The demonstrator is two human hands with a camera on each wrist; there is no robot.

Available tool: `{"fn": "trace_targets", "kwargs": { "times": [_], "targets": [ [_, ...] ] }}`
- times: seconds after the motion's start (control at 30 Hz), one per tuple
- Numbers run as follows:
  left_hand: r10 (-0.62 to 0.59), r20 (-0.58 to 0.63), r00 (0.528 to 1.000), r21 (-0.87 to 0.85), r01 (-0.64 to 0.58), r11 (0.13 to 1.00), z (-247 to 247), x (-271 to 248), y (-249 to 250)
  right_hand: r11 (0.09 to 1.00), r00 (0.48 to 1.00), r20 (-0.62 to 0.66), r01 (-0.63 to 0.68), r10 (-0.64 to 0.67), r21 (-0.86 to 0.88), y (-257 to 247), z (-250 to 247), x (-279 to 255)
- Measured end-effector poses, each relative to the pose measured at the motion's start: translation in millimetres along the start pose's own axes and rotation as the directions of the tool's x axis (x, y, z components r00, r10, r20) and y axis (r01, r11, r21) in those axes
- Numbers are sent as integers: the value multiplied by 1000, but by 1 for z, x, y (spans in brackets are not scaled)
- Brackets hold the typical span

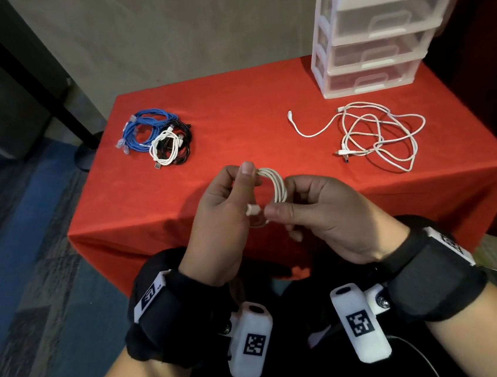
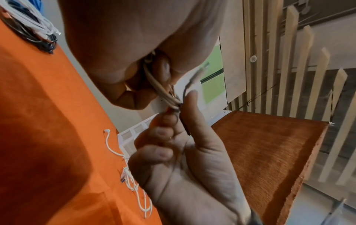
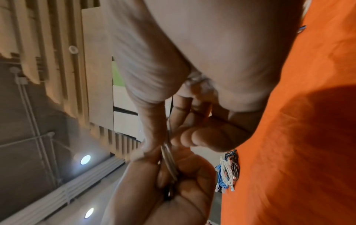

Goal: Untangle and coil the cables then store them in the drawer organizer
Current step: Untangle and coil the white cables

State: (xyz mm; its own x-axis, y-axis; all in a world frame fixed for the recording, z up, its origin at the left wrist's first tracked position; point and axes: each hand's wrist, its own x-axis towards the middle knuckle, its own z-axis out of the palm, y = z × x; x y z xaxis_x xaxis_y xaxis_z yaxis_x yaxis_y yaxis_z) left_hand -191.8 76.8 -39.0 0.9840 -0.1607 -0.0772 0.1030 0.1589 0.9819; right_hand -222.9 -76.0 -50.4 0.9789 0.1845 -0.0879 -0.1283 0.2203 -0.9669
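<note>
Above table's near edge: both hands hold one coiled white cable (image 1: 274, 185).
Left hand (image 1: 223, 218): fingers curled, pinching coil.
Right hand (image 1: 320, 211): fingertips pinching coil.

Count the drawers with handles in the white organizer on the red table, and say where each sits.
3 in the drawer organizer, stacked: top drawer, middle drawer, bottom drawer. Above them is an open tray; the picture cuts off the organizer's top, so more could be hidden.

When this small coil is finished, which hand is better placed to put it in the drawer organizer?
Probably the right hand. The drawer organizer stands at the table's far right corner, on that hand's side. Both hands grip the white coil; the left hand would need to cross over the loose white cable.
</note>
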Motion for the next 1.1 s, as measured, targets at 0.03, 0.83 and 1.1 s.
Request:
{"fn": "trace_targets", "kwargs": {
  "times": [0.03, 0.83, 1.1],
  "targets": [
    [-15, 11, 1000, -7, 15, 1000, 1, 0, -1, 999, 1000, -10, 30, -30, -15, 1, 2, 0],
    [346, 74, 935, 565, -325, 758, -11, 7, -4, 972, 948, -221, -207, 227, 109, 7, 0, 11],
    [499, 141, 855, 709, -439, 552, -11, 6, -12, 943, 922, -385, -96, -36, -318, 11, 8, 6]
  ]
}}
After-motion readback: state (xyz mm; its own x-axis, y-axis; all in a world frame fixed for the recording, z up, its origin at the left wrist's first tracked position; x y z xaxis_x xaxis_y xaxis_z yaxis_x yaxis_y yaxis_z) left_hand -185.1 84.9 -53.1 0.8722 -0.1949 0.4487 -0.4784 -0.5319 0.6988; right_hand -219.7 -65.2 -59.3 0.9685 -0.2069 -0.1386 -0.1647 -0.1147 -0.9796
